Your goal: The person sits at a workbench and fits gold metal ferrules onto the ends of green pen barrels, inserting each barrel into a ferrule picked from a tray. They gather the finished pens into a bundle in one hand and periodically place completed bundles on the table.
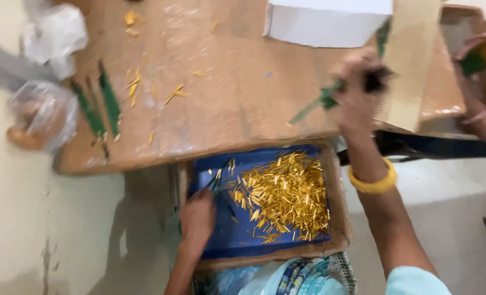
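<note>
Left hand (196, 218) down in the near left corner of a shallow wooden tray (338, 218) with a blue lining, fingers curled and pinched on a thin dark green strip (219, 177) that slants up toward the tray's far edge. Heaped across the middle and right of that tray, just beside the hand, a pile of short gold pins (286, 194).

Right hand (357, 90) raised over the near right edge of the low wooden table (237, 98), blurred by motion, closed around a second green strip (316, 104) that points down-left, and around something dark at the fingertips; too smeared to tell what. Yellow bangle (374, 183) on that wrist.

Near the left edge of the table, several more green strips (98, 104) laid side by side, with loose gold pins (155, 90) scattered between them and the table's middle. At the far edge, a white box (325, 22). Off the far left corner, crumpled clear plastic bags (52, 65), one lying lower beside the left edge. Beyond the right edge, another person's hand (475, 54) holding something green and yellow, a pink band on the wrist. At the tray's near edge, blue patterned cloth (297, 276) over the lap.
</note>
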